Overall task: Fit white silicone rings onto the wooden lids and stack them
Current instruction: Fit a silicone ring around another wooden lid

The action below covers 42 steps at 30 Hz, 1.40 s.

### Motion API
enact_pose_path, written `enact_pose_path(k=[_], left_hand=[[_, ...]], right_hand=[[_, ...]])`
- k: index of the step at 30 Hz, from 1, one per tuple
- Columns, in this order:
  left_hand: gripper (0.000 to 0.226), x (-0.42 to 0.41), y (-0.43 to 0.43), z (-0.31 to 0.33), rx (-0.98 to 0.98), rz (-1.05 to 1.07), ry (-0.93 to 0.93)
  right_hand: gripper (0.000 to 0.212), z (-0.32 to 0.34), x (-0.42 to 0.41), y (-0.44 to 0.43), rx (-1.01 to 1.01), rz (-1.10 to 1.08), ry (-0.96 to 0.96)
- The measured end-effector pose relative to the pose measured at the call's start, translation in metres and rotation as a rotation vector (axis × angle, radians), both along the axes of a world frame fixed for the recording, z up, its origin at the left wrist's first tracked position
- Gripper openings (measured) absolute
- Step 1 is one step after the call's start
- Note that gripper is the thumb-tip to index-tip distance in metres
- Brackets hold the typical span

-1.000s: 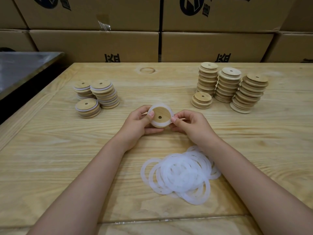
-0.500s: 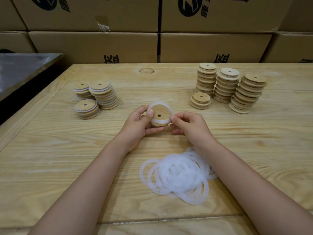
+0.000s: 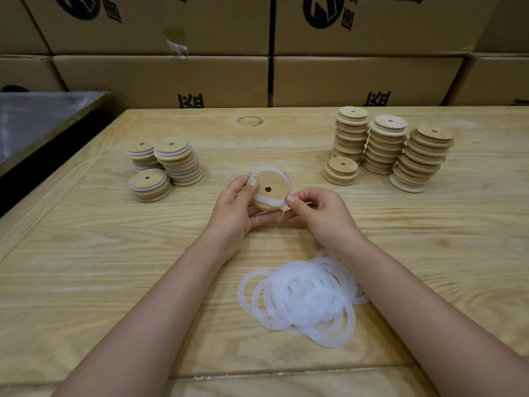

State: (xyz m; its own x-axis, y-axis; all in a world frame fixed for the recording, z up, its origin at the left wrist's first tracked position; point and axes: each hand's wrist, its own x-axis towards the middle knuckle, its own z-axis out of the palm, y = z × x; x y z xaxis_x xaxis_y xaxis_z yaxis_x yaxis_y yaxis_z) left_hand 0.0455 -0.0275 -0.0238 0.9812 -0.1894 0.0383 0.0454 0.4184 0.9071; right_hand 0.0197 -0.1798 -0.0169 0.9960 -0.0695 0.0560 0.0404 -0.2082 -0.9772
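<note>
From the head view, the job looks partly done. Three short stacks of ringed lids (image 3: 164,164) stand on the far left of the wooden table (image 3: 86,253). On the far right four stacks of bare lids (image 3: 386,150) wait, three tall and one short, so more seems left than finished. A loose pile of white rings (image 3: 303,296) lies near, just beside the right forearm. The lid in hand (image 3: 269,186) is held up at mid-table, tilted toward the camera, with its silicone ring (image 3: 270,199) only half seated: the band loops round the far rim but crosses the near face. The left hand (image 3: 237,216) grips the lid, thumb on its left edge and fingers curled underneath. The right hand (image 3: 320,216) pinches the ring at the lid's right edge between thumb and forefinger, its other fingers loosely curled. Cardboard boxes (image 3: 160,78) line the far side.
</note>
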Motion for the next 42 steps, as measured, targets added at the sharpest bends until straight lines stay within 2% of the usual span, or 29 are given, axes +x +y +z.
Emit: enact_pose_path(k=[9, 13, 16, 21, 26, 32, 34, 38, 42], left_hand=[[0.014, 0.001, -0.004, -0.002, 0.076, -0.069, -0.050], [0.010, 0.002, -0.005, -0.002, 0.110, -0.054, 0.017], [0.022, 0.001, -0.007, -0.004, 0.182, -0.008, -0.009], [0.017, -0.001, -0.004, -0.006, 0.191, 0.005, -0.047], [0.019, -0.001, -0.005, -0.005, 0.174, 0.048, -0.039], [0.017, -0.003, -0.004, -0.004, 0.142, 0.043, -0.030], [0.016, -0.004, -0.005, -0.003, 0.163, 0.037, -0.045], [0.008, -0.004, -0.004, -0.003, 0.150, -0.011, -0.035], [0.016, 0.001, -0.003, -0.004, 0.205, -0.007, 0.016]], right_hand=[[0.011, -0.008, -0.001, 0.007, 0.279, -0.104, 0.055], [0.012, -0.007, 0.000, 0.003, 0.235, -0.111, 0.065], [0.013, -0.006, 0.000, 0.002, 0.224, -0.108, 0.090], [0.012, 0.001, -0.001, 0.001, 0.259, -0.058, 0.131], [0.009, 0.008, -0.004, 0.000, 0.189, 0.012, 0.147], [0.016, 0.015, -0.003, -0.003, -0.203, 0.038, 0.096], [0.016, 0.014, -0.004, -0.004, -0.254, 0.030, 0.080], [0.013, 0.008, -0.004, -0.006, -0.033, -0.016, 0.113], [0.015, 0.004, -0.004, -0.003, 0.146, -0.051, 0.138]])
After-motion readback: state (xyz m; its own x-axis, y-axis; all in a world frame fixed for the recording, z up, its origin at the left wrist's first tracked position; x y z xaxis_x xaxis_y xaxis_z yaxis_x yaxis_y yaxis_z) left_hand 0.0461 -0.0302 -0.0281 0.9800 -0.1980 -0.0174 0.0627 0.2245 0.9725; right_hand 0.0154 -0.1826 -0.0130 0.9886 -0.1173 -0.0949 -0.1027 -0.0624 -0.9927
